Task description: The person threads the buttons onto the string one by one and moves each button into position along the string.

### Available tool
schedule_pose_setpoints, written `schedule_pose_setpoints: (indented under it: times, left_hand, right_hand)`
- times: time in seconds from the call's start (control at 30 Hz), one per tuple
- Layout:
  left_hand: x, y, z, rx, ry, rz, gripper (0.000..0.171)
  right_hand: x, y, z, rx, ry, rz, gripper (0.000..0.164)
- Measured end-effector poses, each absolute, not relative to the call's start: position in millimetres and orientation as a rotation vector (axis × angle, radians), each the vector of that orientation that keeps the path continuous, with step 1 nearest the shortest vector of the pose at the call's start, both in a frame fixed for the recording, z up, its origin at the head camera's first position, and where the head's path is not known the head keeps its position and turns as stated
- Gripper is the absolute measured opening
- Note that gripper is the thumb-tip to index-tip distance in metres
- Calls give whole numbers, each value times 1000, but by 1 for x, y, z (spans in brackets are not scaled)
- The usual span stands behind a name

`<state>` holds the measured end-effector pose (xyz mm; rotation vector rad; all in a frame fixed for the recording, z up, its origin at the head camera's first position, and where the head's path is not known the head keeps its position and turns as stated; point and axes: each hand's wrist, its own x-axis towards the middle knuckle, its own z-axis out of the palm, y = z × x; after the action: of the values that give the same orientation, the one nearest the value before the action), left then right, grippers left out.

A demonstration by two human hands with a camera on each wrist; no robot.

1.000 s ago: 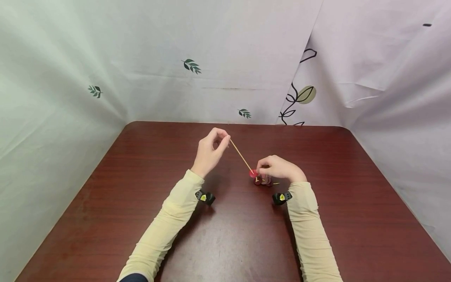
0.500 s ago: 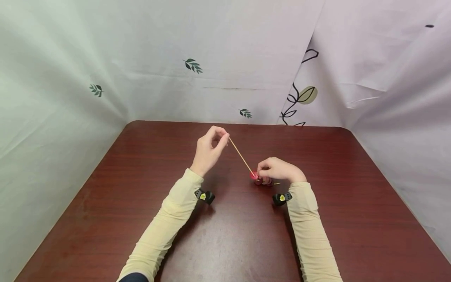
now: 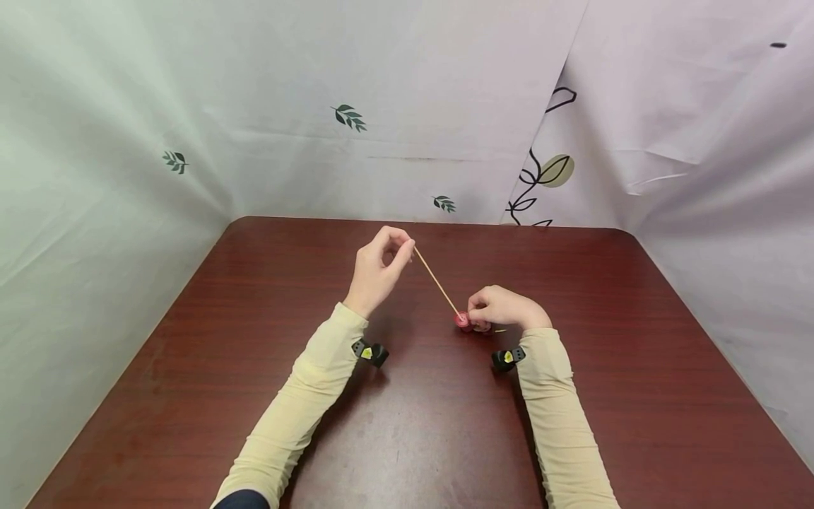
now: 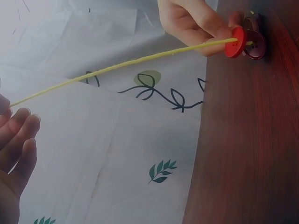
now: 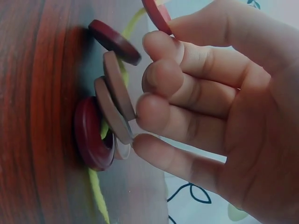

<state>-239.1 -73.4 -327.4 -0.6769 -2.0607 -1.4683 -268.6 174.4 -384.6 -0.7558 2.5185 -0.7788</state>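
A yellow string [image 3: 437, 283] runs taut and slanting from my left hand [image 3: 374, 274], whose thumb and fingertips pinch its upper end. My right hand [image 3: 507, 308] pinches a bright red button [image 4: 236, 42] by its edge between thumb and index finger; the string passes through it. Just below it on the string hangs a dark red button [image 5: 115, 42]. Two brown buttons [image 5: 111, 109] and another dark red button [image 5: 88, 134] are bunched further along, close to the tabletop. The other right fingertips lie right beside the brown buttons. In the head view, this hand partly hides the strung buttons.
The dark red-brown wooden table [image 3: 394, 424] has rounded far corners. A short string tail [image 5: 99, 198] sticks out beyond the last button. White cloth [image 3: 286, 106] with printed leaves hangs behind and at both sides. Both wrists wear small black cameras [image 3: 506, 359].
My right hand has moved slightly down and to the right, bringing the bright red button down along the string against the other buttons. The left hand has stayed nearly still, keeping the string taut.
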Motion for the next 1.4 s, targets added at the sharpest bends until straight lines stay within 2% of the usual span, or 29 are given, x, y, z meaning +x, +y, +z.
schedule_pose_setpoints:
  times: [0.3, 0.53, 0.87, 1.2, 1.4]
  left_hand:
    - [-239, -72, -329, -705, -2062, -1462, 5]
    - [-258, -73, -347, -715, -2086, -1453, 6]
    - [-262, -75, -353, -769, -2079, -1384, 8]
    - [-261, -71, -356, -850, -2147, -1329, 6]
    - [-261, -66, -359, -947, -2165, -1292, 5]
  right_hand:
    - [-267, 175, -382, -707, 2528, -768, 19]
    - [-271, 177, -383, -739, 2596, -793, 21]
    - [-268, 172, -377, -665, 2697, -988, 12]
    - [-262, 144, -365, -703, 2623, -1534, 20]
    - [-258, 133, -359, -735, 2530, -1594, 26]
